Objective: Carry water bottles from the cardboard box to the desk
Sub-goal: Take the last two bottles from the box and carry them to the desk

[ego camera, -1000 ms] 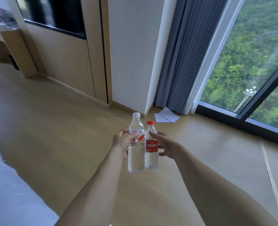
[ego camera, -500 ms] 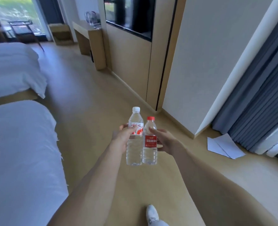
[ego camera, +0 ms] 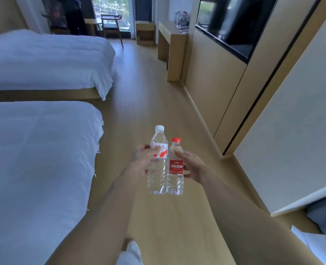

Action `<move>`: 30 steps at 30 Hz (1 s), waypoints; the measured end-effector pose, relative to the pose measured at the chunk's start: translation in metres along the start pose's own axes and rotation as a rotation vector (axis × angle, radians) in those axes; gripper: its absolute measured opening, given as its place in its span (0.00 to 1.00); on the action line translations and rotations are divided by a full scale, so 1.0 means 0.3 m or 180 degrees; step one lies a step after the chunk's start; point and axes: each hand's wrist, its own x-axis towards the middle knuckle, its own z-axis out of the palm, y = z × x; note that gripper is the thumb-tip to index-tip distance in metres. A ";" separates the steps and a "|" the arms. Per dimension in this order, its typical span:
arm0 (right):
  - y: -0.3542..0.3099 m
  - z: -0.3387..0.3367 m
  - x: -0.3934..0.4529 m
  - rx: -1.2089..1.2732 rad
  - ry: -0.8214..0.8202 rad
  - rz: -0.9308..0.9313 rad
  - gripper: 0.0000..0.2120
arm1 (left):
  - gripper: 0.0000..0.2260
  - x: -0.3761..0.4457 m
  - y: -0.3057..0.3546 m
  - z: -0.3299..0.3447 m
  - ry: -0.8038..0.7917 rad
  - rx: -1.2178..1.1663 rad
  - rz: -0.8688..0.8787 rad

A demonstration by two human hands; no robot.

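My left hand (ego camera: 142, 159) grips a taller clear water bottle (ego camera: 157, 173) with a white cap and a red-and-white label. My right hand (ego camera: 191, 166) holds a shorter water bottle (ego camera: 175, 180) with a red cap and a red label. Both bottles stand upright, side by side and touching, out in front of me above the wooden floor. The wooden desk (ego camera: 170, 48) stands far ahead against the right wall, with several clear items on top. The cardboard box is out of sight.
Two white beds, the near bed (ego camera: 34, 169) and the far bed (ego camera: 43, 60), fill the left side. A wooden aisle (ego camera: 148, 92) runs ahead toward the desk. A dark screen (ego camera: 229, 25) hangs on the right wall. A chair (ego camera: 110, 25) and a person (ego camera: 74, 14) are at the far end. My white shoe (ego camera: 130, 252) shows below.
My view has swung left from the window and curtain to the aisle between the beds and the wall. Both hands keep the two bottles held together in front of me.
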 end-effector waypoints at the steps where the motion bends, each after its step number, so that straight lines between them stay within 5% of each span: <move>1: -0.024 0.009 0.049 -0.0054 -0.0061 -0.0003 0.23 | 0.13 0.043 0.015 -0.011 0.0056 -0.0030 -0.0016; 19: -0.668 0.082 1.046 -0.0158 0.0007 0.0145 0.26 | 0.15 1.081 0.566 -0.074 -0.0059 -0.0071 0.0010; 30: -0.990 -0.063 1.632 0.0002 -0.0138 0.0258 0.26 | 0.16 1.662 0.853 0.080 0.0003 -0.0132 0.0011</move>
